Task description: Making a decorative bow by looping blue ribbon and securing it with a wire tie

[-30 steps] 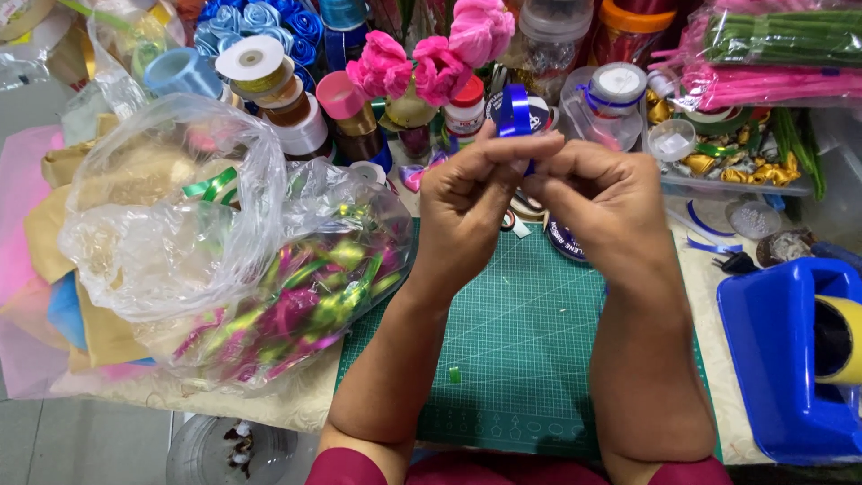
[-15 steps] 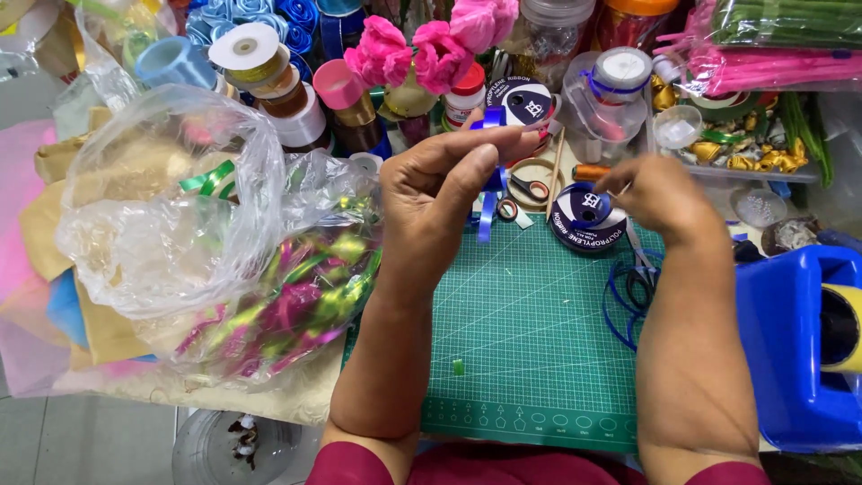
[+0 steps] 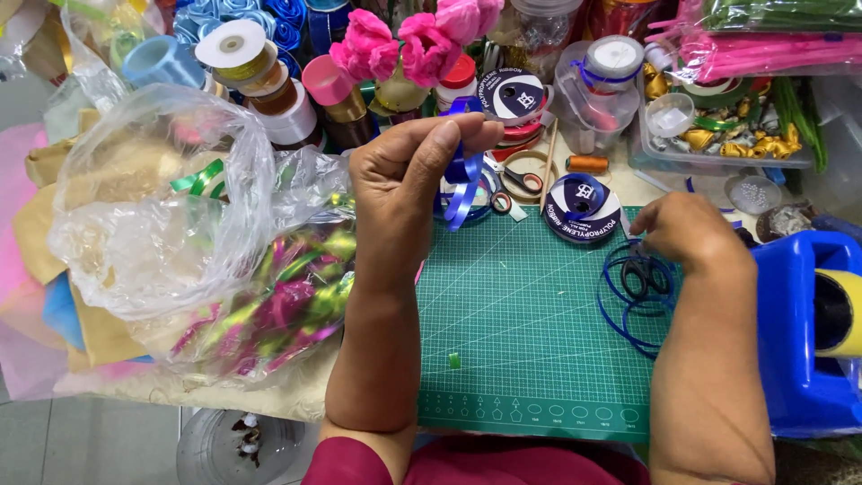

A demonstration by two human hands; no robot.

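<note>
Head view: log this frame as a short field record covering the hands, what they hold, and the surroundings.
left hand: raised, pinching a folded blue ribbon piece
right hand: low on the mat's right side, over black scissors
loose blue ribbon: coiled around the scissors
surface: green cutting mat
left of mat: clear plastic bag of shiny ribbon bows
right: blue tape dispenser

Clear plastic bag left, round dark-blue spool label, perhaps paper

Ribbon spool on cutting mat; plastic bag lies left of it.
</note>
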